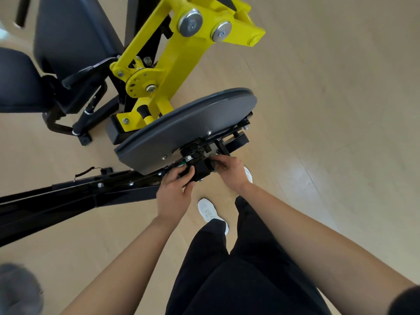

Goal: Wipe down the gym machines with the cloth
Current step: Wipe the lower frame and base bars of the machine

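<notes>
The gym machine has a yellow frame (175, 55), a grey round cover (181, 130) and a black base beam (68, 198). Under the cover's near edge sits a black block (201, 170) among cables and bolts. My left hand (173, 192) grips the block's left side between thumb and fingers. My right hand (230, 170) is at the block's right side, its fingers curled round a small dark wad that looks like the cloth (216, 165). Most of the cloth is hidden inside the hand.
Black seat pads (68, 35) stand at the upper left behind the yellow frame. My legs in black trousers and white shoes (210, 212) are on the pale wooden floor (329, 110). A blurred grey shape (18, 289) fills the lower left corner.
</notes>
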Demonstrator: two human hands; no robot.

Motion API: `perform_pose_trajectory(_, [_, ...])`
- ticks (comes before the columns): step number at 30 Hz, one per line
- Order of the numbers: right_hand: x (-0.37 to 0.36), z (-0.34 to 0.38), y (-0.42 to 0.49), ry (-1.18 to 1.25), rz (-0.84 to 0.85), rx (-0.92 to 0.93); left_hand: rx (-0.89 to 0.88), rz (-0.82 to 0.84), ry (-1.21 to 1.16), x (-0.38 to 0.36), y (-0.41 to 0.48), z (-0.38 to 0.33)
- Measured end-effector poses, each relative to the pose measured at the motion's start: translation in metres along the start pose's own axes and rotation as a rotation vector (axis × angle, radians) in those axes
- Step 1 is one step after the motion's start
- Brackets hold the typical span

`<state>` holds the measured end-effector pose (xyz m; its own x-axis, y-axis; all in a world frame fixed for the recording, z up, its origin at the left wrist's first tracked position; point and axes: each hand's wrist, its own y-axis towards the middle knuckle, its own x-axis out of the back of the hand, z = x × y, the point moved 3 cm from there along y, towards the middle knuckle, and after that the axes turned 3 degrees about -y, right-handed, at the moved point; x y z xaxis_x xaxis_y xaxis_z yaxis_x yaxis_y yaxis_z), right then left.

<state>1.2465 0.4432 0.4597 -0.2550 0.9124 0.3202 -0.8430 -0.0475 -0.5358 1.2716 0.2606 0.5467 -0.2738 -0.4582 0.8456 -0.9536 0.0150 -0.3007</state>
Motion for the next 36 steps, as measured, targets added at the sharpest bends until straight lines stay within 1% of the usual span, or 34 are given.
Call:
perform_pose_trajectory(4, [0.003, 0.017, -0.018, 0.208, -0.042, -0.046, 0.033, 0.001, -0.066, 0.000, -0.004, -0.005])
perform_pose_trajectory(8, [0.012, 0.043, -0.037, 0.312, -0.065, 0.022, 0.073, -0.009, -0.168, -0.002, -0.012, -0.005])
perform_pose_trajectory(9, [0.014, 0.051, -0.042, 0.315, -0.072, 0.045, 0.105, -0.013, -0.246, -0.003, -0.015, -0.003])
perform_pose_trajectory(12, [0.012, 0.074, -0.056, 0.268, -0.071, 0.088, 0.273, -0.102, -0.637, 0.003, -0.033, 0.005])
perform_pose_trajectory(14, [0.005, 0.088, -0.066, 0.168, -0.037, 0.143, 0.348, -0.139, -0.776, 0.011, -0.048, 0.013])
perform_pose_trajectory(16, [-0.007, 0.098, -0.078, 0.075, 0.019, 0.189, 0.387, -0.110, -0.865, 0.014, -0.058, 0.026])
perform_pose_trajectory(18, [-0.022, 0.105, -0.089, 0.020, 0.083, 0.210, 0.422, -0.044, -1.027, 0.018, -0.062, 0.036])
perform_pose_trajectory(20, [-0.038, 0.110, -0.100, -0.018, 0.138, 0.219, 0.505, 0.078, -1.209, 0.022, -0.065, 0.046])
perform_pose_trajectory(21, [-0.046, 0.110, -0.105, -0.019, 0.154, 0.215, 0.552, 0.148, -1.255, 0.024, -0.066, 0.051])
perform_pose_trajectory(23, [-0.062, 0.110, -0.114, 0.027, 0.142, 0.177, 0.602, 0.269, -1.288, 0.028, -0.070, 0.066])
perform_pose_trajectory(25, [-0.076, 0.107, -0.121, 0.075, 0.086, 0.123, 0.605, 0.330, -1.309, 0.032, -0.073, 0.083])
perform_pose_trajectory(28, [-0.093, 0.098, -0.125, 0.064, -0.046, 0.070, 0.615, 0.314, -1.315, 0.034, -0.076, 0.110])
perform_pose_trajectory(30, [-0.104, 0.087, -0.127, 0.140, -0.163, -0.050, 0.648, 0.278, -1.315, 0.033, -0.074, 0.126])
perform_pose_trajectory(33, [-0.123, 0.071, -0.125, 0.460, -0.341, -0.319, 0.679, 0.312, -1.366, 0.026, -0.060, 0.133])
perform_pose_trajectory(36, [-0.135, 0.063, -0.117, 0.797, -0.436, -0.504, 0.712, 0.381, -1.482, 0.016, -0.036, 0.119])
